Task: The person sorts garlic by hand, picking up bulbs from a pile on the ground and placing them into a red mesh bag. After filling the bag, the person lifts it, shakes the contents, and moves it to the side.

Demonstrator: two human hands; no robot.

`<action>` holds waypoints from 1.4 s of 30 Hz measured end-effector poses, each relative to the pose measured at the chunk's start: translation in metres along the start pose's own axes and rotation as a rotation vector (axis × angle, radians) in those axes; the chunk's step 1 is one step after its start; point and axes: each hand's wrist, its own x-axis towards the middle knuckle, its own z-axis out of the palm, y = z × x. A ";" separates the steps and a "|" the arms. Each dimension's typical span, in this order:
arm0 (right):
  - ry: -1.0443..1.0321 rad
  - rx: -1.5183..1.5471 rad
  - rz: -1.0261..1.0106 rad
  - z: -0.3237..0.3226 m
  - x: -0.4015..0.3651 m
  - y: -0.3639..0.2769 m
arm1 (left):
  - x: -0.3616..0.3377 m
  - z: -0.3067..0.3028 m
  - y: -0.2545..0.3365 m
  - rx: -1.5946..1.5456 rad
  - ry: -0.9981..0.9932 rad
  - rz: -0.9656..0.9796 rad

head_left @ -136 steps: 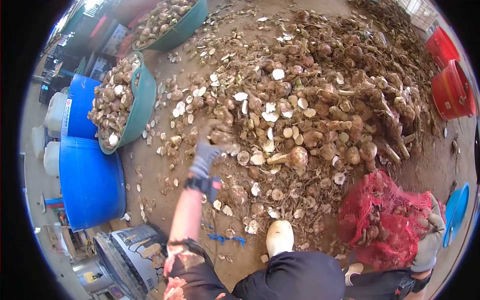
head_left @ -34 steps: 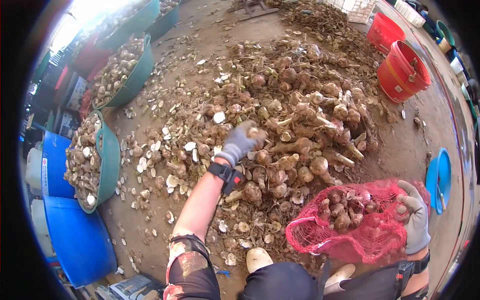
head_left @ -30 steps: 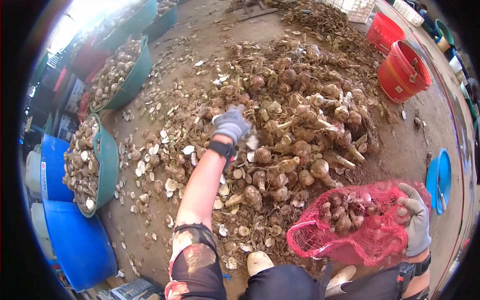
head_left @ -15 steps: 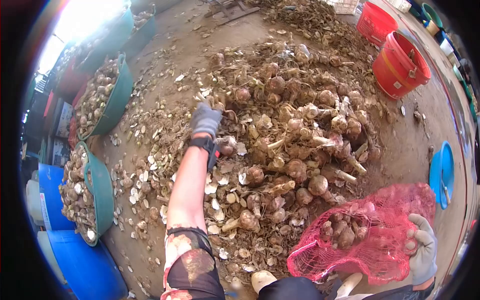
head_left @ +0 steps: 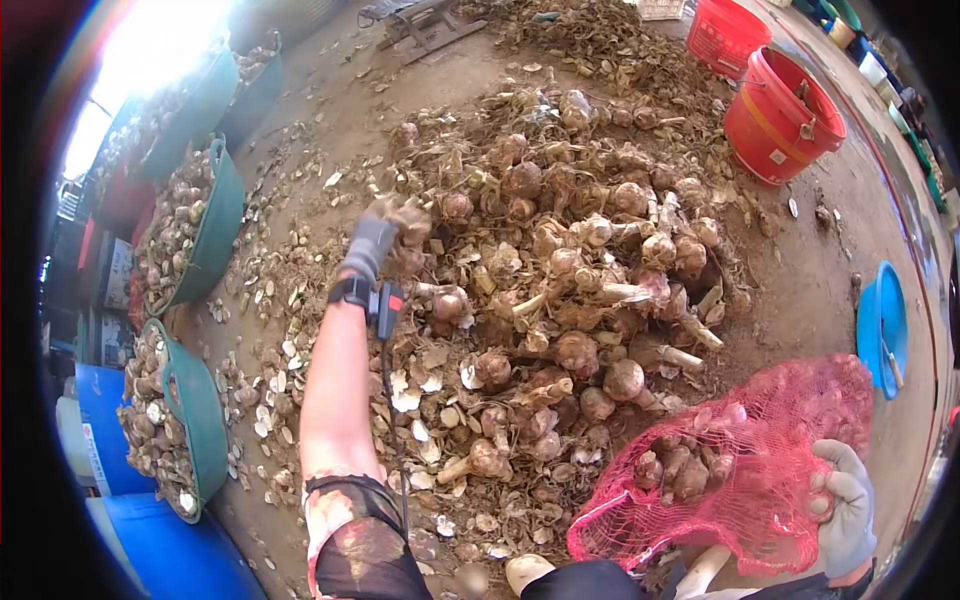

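My left hand (head_left: pixel 372 243), in a grey glove, reaches over the left edge of a pile of bulbs (head_left: pixel 575 260) with dry roots and stalks. Its fingers curl round a brown clump of dry plant debris (head_left: pixel 408 232), blurred in part. My right hand (head_left: pixel 848 505), also gloved, is closed on the right side of a pink mesh bag (head_left: pixel 765 500) at the lower right. Several brown bulbs (head_left: pixel 685 470) show inside the bag, and its mouth gapes toward the lower left. A wrist device (head_left: pixel 372 300) with a cable sits on my left wrist.
Green tubs (head_left: pixel 205 415) heaped with bulbs line the left, beside blue barrels (head_left: pixel 175 545). Red buckets (head_left: pixel 780 130) stand at the upper right, and a blue basin (head_left: pixel 880 325) sits at the right. Pale cut slices (head_left: pixel 405 395) litter the floor. A low wooden frame (head_left: pixel 430 25) lies at the back.
The view has shifted slightly, so the pile appears further left. My left hand has drawn a little left, with the brown clump now at its fingers. My right hand keeps its hold on the bag.
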 end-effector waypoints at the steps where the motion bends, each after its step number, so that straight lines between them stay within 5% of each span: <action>1: 0.004 -0.002 0.005 -0.001 0.001 0.001 | 0.014 0.018 0.000 0.242 -0.012 0.066; 3: 0.021 0.003 0.002 0.000 0.003 0.003 | -0.039 0.090 0.034 0.806 -0.066 0.158; 4: 0.024 0.001 -0.008 0.003 0.004 0.003 | -0.033 0.096 0.032 0.799 -0.067 0.165; 6: 0.012 -0.029 -0.053 0.008 0.001 0.002 | -0.013 0.115 0.029 1.714 0.155 0.191; 12: -0.089 0.037 0.038 -0.003 0.004 0.004 | -0.022 0.130 0.042 1.648 0.036 -0.067; 16: -0.086 0.016 -0.013 0.006 -0.001 0.002 | -0.042 0.144 0.003 2.095 0.139 0.220; 22: -0.160 0.059 0.019 -0.012 0.005 0.008 | -0.065 0.110 -0.012 1.583 0.314 0.161; 26: -0.186 0.063 -0.029 -0.015 0.006 0.008 | -0.082 0.063 -0.024 1.167 0.351 0.371; 30: -0.197 -0.003 -0.048 -0.018 0.006 0.005 | -0.192 0.082 -0.010 0.326 0.071 0.301; 32: -0.200 -0.029 -0.062 -0.019 0.013 0.010 | -0.228 0.081 -0.037 -0.132 -0.467 0.082; 34: -0.223 0.125 -0.123 -0.015 0.018 0.012 | -0.309 0.155 -0.027 -0.420 -0.733 -0.083; 36: -0.255 0.173 -0.122 -0.017 0.021 0.016 | -0.324 0.188 -0.075 -0.498 -0.912 -0.525; 38: -0.297 0.322 -0.149 -0.016 0.020 0.018 | -0.362 0.250 -0.095 -0.717 -1.276 -0.258; 40: -0.394 0.454 -0.111 -0.021 0.009 0.016 | -0.367 0.297 -0.150 -0.901 -1.250 -0.490; 42: -0.523 0.538 -0.218 -0.031 0.004 0.014 | -0.337 0.301 -0.238 -0.511 -1.031 -0.509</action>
